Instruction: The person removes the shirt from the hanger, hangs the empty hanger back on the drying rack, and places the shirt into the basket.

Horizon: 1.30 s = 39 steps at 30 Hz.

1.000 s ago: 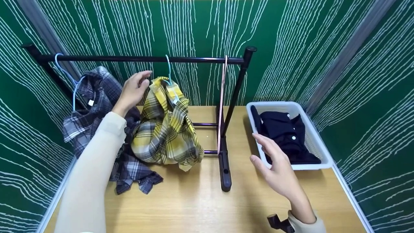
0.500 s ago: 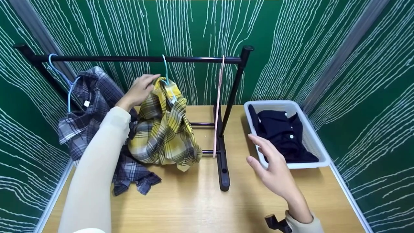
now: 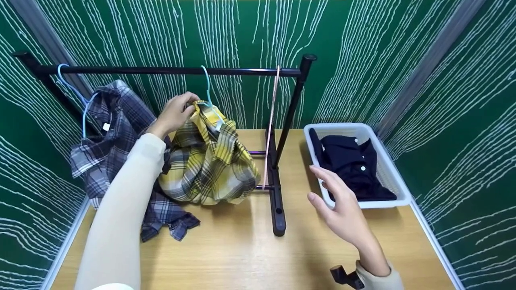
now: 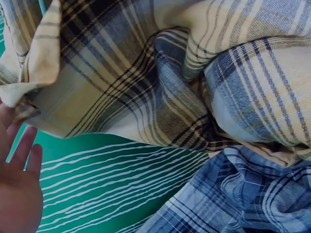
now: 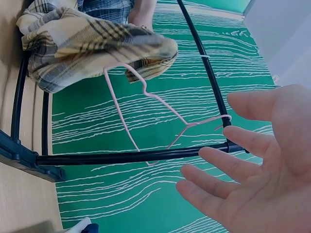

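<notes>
A yellow plaid shirt [image 3: 201,173] hangs on a light-blue hanger [image 3: 208,86] from the black rack's top bar [image 3: 161,70]. My left hand [image 3: 175,114] pinches this shirt near its collar; in the left wrist view only part of that hand [image 4: 19,189] shows, at the cloth's edge. To the left, a grey-blue plaid shirt [image 3: 117,117] hangs on another blue hanger [image 3: 84,117], partly behind my forearm. My right hand [image 3: 342,213] hovers by the basket's near-left side, fingers extended and holding nothing, as the right wrist view also shows.
A bare pink hanger [image 3: 271,125] hangs near the rack's right post [image 3: 292,117]. The rack's foot [image 3: 278,217] stands on the wooden table [image 3: 225,257]. At right, a white basket [image 3: 394,169] holds a dark garment with white buttons [image 3: 342,153]. Green walls enclose the table.
My left hand has moved right to the yellow shirt and taken hold near its collar. That shirt has shifted and turned slightly, its lower part swinging right. My right hand stays nearly still.
</notes>
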### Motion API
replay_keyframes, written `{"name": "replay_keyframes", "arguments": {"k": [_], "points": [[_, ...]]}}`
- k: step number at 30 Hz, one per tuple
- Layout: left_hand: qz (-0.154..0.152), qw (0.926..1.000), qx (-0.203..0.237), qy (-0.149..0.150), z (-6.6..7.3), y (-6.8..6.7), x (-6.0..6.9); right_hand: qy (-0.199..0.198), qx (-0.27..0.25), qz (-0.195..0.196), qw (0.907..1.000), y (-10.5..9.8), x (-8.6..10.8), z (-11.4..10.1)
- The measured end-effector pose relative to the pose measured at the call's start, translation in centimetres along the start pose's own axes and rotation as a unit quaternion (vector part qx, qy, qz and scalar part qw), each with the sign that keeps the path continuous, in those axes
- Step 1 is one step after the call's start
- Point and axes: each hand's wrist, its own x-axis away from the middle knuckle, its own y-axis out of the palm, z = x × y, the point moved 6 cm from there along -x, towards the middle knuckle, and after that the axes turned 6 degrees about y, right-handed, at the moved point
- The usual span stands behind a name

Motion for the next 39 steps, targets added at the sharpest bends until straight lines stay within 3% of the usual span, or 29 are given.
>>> {"name": "replay_keyframes", "arguments": {"k": [6, 12, 23, 29, 39], "points": [[0.052, 0.9958, -0.040, 0.063, -0.2, -0.5, 0.5, 0.001, -0.008, 0.003, 1.0000, -0.1, 0.0, 0.1], [0.073, 0.9905, -0.076, 0.088, -0.4, -0.5, 0.7, 0.000, -0.012, 0.008, 0.9999, 0.0, 0.0, 0.3], [0.108, 0.9866, -0.083, 0.090, 0.0, -1.2, 1.3, -0.012, 0.006, 0.004, 0.9999, 0.0, -1.0, 0.1], [0.125, 0.9853, -0.090, 0.074, 0.5, -1.9, 1.5, -0.001, 0.009, -0.005, 0.9999, 0.2, -2.1, 0.3], [0.139, 0.9835, -0.087, 0.076, 2.9, -2.7, 2.2, 0.007, -0.010, 0.001, 0.9999, 0.0, -3.0, 0.2]]}}
